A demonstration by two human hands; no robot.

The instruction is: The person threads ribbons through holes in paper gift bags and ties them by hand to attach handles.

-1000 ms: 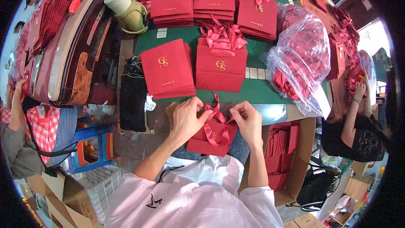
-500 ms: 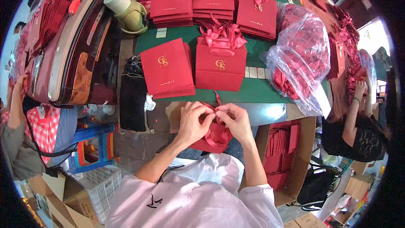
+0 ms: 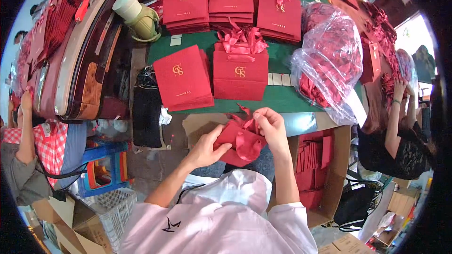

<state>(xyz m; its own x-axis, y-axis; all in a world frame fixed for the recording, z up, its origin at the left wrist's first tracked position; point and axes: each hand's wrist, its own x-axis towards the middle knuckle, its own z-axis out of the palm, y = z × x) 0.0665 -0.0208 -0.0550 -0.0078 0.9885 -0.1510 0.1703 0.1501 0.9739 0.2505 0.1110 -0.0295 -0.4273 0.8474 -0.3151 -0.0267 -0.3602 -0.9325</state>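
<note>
A small red paper gift bag [image 3: 229,135] is tilted in front of me, just off the table's near edge. My left hand [image 3: 206,147] grips the bag's left side, thumb over the front and the other fingers mostly hidden. At the bag's upper right, my right hand [image 3: 271,126] pinches a red ribbon [image 3: 246,121] between thumb and fingers. A ribbon loop hangs down over the bag's face. On the table ahead stands a red gift bag with ribbon handles [image 3: 240,76], beside a stack of flat red bags [image 3: 182,79].
Further stacks of red bags [image 3: 185,5] line the table's back. A clear plastic sack of red ribbons [image 3: 329,56] lies at the right. Below it stands a cardboard box [image 3: 340,174] holding red bags. A green-and-white container [image 3: 141,19] is at the left. People sit on both sides.
My hands were together at the ribbon and are now apart. The left has moved down onto the bag's side; the right has shifted right. The bag now sits higher and more tilted.
</note>
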